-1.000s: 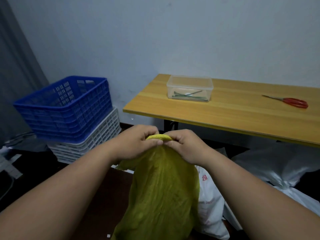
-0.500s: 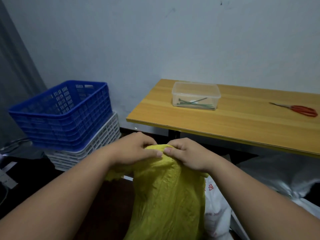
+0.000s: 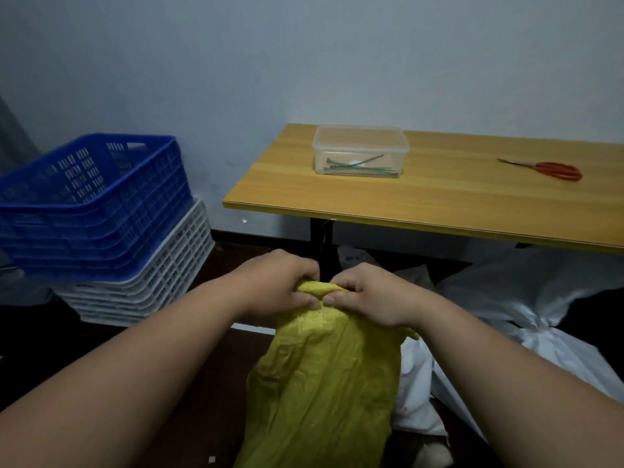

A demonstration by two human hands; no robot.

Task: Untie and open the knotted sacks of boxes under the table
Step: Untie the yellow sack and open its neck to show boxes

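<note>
Head view is showing the left hand (image 3: 282, 285) and right hand (image 3: 366, 293) pinching the bunched top of one yellow sack (image 3: 324, 376), which is hanging below them in front of the table (image 3: 439, 201). Two white sacks (image 3: 526, 298) are lying at right, partly under it. Two crates, blue (image 3: 91, 204) over white (image 3: 162, 275), are standing at left.

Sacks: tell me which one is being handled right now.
The yellow sack: the left hand and right hand both pinch its bunched top. The white sacks lie untouched under the table.
</note>
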